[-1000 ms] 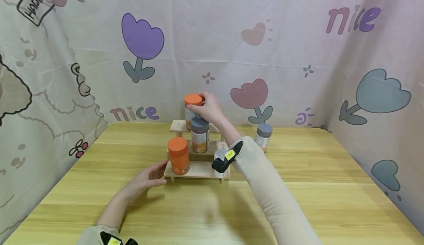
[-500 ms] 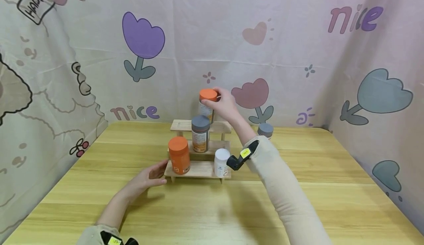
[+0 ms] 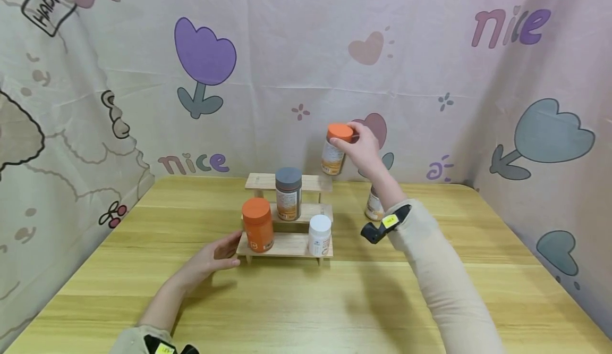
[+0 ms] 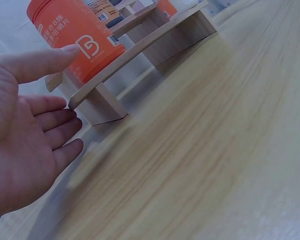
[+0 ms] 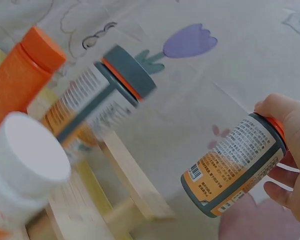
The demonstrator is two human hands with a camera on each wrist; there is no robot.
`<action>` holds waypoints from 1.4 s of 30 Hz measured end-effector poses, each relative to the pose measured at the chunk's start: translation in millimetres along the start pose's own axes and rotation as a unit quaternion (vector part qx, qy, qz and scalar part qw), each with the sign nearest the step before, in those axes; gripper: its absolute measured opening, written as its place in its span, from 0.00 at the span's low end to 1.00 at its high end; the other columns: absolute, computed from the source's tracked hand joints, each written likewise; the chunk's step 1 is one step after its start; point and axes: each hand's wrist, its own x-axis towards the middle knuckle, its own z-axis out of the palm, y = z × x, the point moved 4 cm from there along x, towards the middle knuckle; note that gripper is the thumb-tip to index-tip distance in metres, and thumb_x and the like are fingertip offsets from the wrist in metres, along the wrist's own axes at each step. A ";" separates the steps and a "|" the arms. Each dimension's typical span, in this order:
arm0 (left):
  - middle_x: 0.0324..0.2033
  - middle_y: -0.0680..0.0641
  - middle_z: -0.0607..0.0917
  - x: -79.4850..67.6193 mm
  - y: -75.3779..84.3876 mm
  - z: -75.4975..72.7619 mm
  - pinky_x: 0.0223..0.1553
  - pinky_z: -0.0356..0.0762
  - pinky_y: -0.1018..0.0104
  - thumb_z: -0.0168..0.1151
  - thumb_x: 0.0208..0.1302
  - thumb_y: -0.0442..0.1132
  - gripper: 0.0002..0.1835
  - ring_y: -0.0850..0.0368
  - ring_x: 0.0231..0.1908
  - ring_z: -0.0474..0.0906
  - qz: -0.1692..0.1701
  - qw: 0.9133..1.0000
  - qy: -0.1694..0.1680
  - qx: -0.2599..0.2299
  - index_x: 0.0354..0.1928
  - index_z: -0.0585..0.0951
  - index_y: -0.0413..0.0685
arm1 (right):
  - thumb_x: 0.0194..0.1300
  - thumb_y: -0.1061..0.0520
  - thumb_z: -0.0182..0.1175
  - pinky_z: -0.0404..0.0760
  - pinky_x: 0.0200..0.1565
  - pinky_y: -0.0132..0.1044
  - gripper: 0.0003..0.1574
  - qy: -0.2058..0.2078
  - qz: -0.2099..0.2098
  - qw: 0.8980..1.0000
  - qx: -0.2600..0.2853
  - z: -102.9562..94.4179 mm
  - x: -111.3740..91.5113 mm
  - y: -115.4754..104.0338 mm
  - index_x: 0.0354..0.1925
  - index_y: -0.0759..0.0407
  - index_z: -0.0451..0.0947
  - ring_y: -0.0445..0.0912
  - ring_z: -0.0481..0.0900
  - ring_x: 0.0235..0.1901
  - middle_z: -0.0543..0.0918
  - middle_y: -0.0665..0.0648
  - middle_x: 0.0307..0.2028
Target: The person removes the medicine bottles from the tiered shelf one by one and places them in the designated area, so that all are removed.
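High and to the right of the wooden tiered stand, my right hand grips an orange-capped bottle near its cap, tilted slightly in the air. My left hand has its fingers extended at the stand's front left corner; in the left wrist view the fingertips meet or nearly meet the wood. An orange jar stands at the left of the lowest tier, and a small white bottle at its right. On the middle tier is a grey-capped bottle.
Another grey-capped bottle stands on the table right of the stand, partly hidden behind my right forearm. The wood-grain table spreads around the stand. A printed cloth hangs behind it.
My right hand has lifted the orange-capped bottle off the top tier and carried it to the right, past the stand's edge. My left hand stays where it was.
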 end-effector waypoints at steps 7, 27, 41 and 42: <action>0.68 0.29 0.47 0.6 -0.5 -0.2 0.56 0.57 0.82 0.56 0.63 0.33 0.39 0.33 0.66 0.44 0.002 1.000 0.001 -0.006 0.69 0.46 0.28 | 0.57 0.50 0.65 0.72 0.47 0.41 0.31 0.026 0.011 1.000 0.004 -31.2 -0.8 16.9 0.55 0.63 0.70 0.49 0.70 0.45 0.73 0.59 0.49; 0.67 0.29 0.47 1.5 -1.6 -0.6 0.56 0.56 0.81 0.55 0.63 0.33 0.39 0.32 0.66 0.45 0.000 1.000 0.000 -0.005 0.68 0.47 0.27 | 0.60 0.39 0.58 0.69 0.47 0.44 0.40 0.084 0.104 0.989 -0.057 -122.0 -34.4 78.3 0.61 0.61 0.63 0.52 0.66 0.50 0.68 0.62 0.55; 0.67 0.27 0.47 2.4 -2.2 -1.3 0.56 0.57 0.81 0.54 0.63 0.32 0.38 0.31 0.66 0.44 0.008 1.000 -0.006 -0.007 0.68 0.46 0.26 | 0.62 0.39 0.55 0.64 0.56 0.58 0.45 0.072 0.152 0.983 -0.079 -144.9 -63.5 125.8 0.64 0.67 0.58 0.62 0.63 0.57 0.62 0.70 0.59; 0.67 0.27 0.47 2.3 -2.3 -1.2 0.56 0.57 0.81 0.55 0.63 0.32 0.39 0.32 0.66 0.44 0.008 1.000 -0.005 -0.007 0.68 0.46 0.26 | 0.62 0.39 0.55 0.64 0.56 0.59 0.45 0.067 0.152 0.983 -0.079 -144.5 -65.1 128.6 0.64 0.67 0.57 0.62 0.62 0.57 0.62 0.71 0.59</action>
